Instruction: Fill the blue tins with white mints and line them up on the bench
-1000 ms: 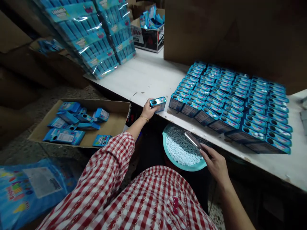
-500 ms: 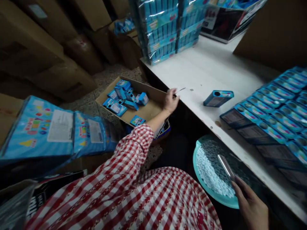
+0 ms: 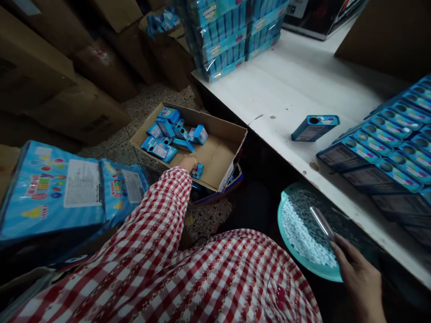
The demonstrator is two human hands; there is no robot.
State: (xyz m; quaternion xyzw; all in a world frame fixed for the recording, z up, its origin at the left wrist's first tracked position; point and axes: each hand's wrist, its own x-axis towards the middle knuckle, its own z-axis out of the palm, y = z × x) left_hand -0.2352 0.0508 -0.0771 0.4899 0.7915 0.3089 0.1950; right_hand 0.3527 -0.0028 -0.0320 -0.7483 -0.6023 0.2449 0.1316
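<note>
My left hand point(image 3: 188, 162) reaches into a shallow cardboard tray point(image 3: 229, 150), right beside a small blue box point(image 3: 198, 171). Its fingers are hidden, so whether they grip that box does not show. Several other small blue boxes point(image 3: 164, 130) lie jumbled at the tray's far left. Low on the right, my right hand point(image 3: 358, 269) is wrapped round a shiny metal scoop point(image 3: 321, 222), shaped like a narrow tube. The scoop's end is over a turquoise basin point(image 3: 284, 237) of small pale pellets point(image 3: 303, 240), part of them in shadow.
On the white table point(image 3: 269, 85), one blue box point(image 3: 314, 128) stands near rows of similar boxes point(image 3: 387, 134). Wrapped stacks of blue packs point(image 3: 222, 40) stand at the back. Large blue packages point(image 3: 60, 184) are at the left, with brown cartons point(image 3: 43, 67) behind.
My left hand has moved left and down from the tray's right corner by the table edge into the tray. My right hand keeps the scoop over the basin. The view has shifted slightly.
</note>
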